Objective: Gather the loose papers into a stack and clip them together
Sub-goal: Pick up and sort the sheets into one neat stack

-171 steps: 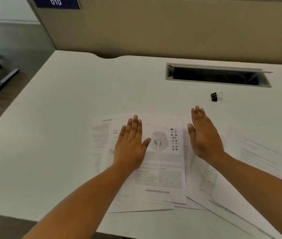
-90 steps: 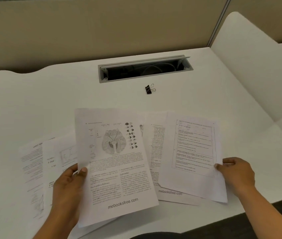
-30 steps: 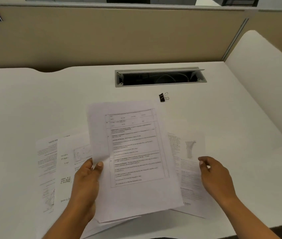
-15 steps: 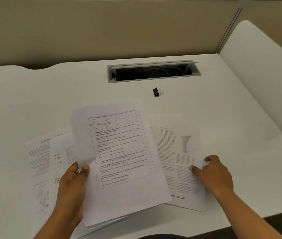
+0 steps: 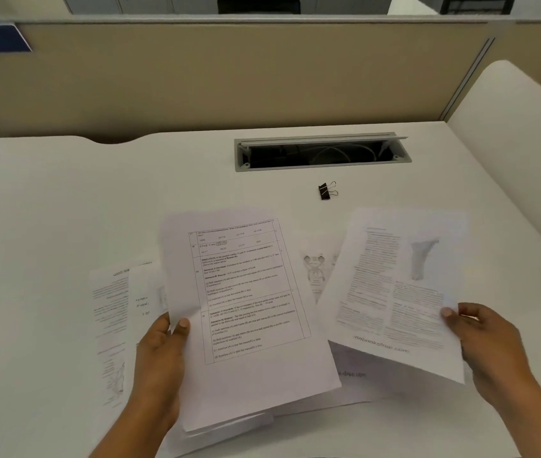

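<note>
While papers (image 5: 246, 309) loose, cords (image 5: 345, 151) in trough (image 5: 322, 165).

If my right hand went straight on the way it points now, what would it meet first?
Probably the binder clip on the desk, beyond the sheet the right hand pinches; its height above the desk is unclear.

Lighting: bright, even and diffuse, from overhead.
Counter (image 5: 64, 209): white, close to washed out, no hard glare.
Shadows: soft and faint. One lies under the sheet (image 5: 394, 285) pinched by the right hand (image 5: 493, 342), another beneath the stack (image 5: 246, 309) gripped by the left hand (image 5: 160, 358).
Cable slot (image 5: 322, 153): dark inside, detail dim.
Sharpness: the stack's top page is partly legible. The sheet is smeared by motion blur.
Distortion: wide-angle bowing of the partition (image 5: 262, 77) and the counter edges toward the corners.
</note>
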`<state>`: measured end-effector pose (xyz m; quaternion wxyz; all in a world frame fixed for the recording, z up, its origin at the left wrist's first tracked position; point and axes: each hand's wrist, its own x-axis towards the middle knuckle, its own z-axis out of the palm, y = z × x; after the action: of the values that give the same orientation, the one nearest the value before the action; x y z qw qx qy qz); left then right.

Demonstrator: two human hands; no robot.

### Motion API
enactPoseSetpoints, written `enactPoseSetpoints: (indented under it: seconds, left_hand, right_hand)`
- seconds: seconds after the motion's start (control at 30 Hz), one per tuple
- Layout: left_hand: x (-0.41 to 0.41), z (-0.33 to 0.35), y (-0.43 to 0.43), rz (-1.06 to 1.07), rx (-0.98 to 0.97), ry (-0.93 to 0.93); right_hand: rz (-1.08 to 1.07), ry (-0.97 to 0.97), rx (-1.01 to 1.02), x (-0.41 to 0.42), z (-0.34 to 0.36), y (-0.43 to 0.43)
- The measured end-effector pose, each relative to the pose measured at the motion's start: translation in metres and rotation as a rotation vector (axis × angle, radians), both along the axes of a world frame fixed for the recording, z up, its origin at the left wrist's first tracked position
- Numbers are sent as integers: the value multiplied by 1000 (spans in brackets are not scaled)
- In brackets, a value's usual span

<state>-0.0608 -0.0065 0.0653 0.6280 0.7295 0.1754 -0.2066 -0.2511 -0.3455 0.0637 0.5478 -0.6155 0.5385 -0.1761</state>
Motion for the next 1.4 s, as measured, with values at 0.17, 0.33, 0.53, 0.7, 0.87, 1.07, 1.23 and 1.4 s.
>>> enactPoseSetpoints:
  seconds: [0.17,0.33,0.53,0.7,0.87,1.07,1.23,1.4]
  left_hand:
    - [3,2,5,23,-16,-5]
    - [1,5,3,12,-19,26]
    - [-7,12,-3,-38,-68,50]
    - [-16,21,-5,-125,-160,113]
    - [-25,29,-5,-146,-201,106]
    - [-30,36,-4,-126,-208,107]
    - [-29,38,-3,-151,-205,48]
    - [-22,18,10,-112,-104,-6]
  right_hand:
    - [37,-198,58,1,56,7]
    - [191,-246,88,18,78,25]
    - [401,-296,157,58,66,69]
    - [448,-267,164,77,49,97]
    - [352,-168,16,82,35,112]
    - [386,-168,192,81,27,115]
    - [486,-142,213,80,28,119]
    - [372,-179,224,80,17,118]
